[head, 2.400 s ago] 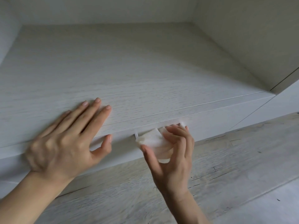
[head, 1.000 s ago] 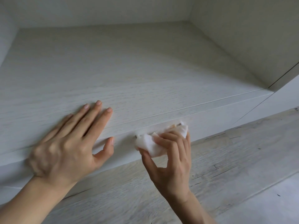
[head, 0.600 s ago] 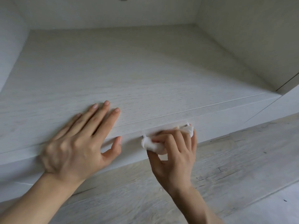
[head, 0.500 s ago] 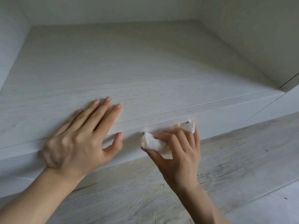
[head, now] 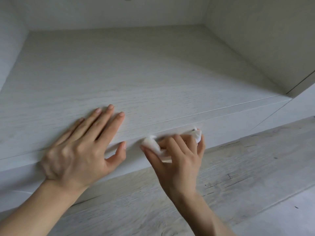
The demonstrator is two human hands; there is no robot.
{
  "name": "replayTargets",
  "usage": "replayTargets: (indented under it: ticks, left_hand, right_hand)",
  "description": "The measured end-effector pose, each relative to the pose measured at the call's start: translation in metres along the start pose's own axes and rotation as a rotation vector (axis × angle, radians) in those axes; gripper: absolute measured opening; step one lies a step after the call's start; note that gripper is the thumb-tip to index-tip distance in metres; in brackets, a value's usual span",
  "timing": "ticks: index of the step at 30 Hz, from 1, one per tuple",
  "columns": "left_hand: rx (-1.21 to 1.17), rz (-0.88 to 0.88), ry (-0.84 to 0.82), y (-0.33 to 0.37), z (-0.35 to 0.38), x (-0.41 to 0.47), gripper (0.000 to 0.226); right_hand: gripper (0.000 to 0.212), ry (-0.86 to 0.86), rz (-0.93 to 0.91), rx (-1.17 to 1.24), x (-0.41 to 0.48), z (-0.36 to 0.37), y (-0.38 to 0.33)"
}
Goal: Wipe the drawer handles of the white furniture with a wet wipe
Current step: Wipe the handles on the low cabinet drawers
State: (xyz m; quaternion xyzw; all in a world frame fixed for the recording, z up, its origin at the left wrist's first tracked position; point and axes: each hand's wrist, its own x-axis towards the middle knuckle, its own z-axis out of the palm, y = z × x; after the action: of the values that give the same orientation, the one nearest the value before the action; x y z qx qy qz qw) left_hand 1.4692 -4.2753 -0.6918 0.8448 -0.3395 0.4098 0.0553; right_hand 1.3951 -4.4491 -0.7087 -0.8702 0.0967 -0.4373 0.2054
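Note:
My right hand point(head: 179, 160) grips a crumpled white wet wipe point(head: 151, 144) and presses it against the front of a drawer point(head: 230, 132) of the white furniture. Wipe and fingers cover the drawer handle, so the handle itself stays hidden. Another bit of the wipe pokes out past my fingertips on the right. My left hand point(head: 80, 150) lies flat, fingers spread and straight, on the furniture's white wood-grain top point(head: 136, 74), its thumb hanging over the front edge beside the wipe.
The top sits in a recess with white walls at the back, left and right point(head: 264, 40). Pale wood-look floor planks point(head: 238, 176) run below the drawer front. A vertical seam point(head: 269, 116) divides the furniture front at the right.
My right hand has kept rubbing the wipe along the handle, bunching it tighter and sliding slightly. The left hand stays pressed flat on the top. The view has shifted a little.

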Motion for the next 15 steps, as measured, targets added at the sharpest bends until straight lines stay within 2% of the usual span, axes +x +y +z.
replayTargets:
  ticks: [2, 6, 11, 13, 15]
  left_hand:
    - [-0.016, 0.000, -0.007, 0.000, 0.001, -0.001, 0.049]
    - [-0.015, 0.015, 0.010, 0.000, 0.001, -0.002, 0.049]
    - [0.010, 0.017, 0.014, -0.001, 0.000, -0.001, 0.048]
    - [-0.004, 0.025, 0.012, -0.001, -0.001, -0.002, 0.048]
    - [-0.001, 0.023, 0.023, 0.000, -0.001, -0.001, 0.048]
  right_hand:
    - [0.042, 0.000, 0.014, -0.018, 0.003, 0.001, -0.002]
    - [0.031, -0.115, -0.127, 0.085, -0.011, -0.015, 0.023]
    - [0.036, -0.029, -0.126, 0.066, 0.003, -0.003, 0.012]
    - [0.029, -0.043, -0.161, 0.136, -0.005, -0.007, 0.020]
    - [0.026, -0.039, -0.113, 0.187, -0.016, -0.014, 0.028]
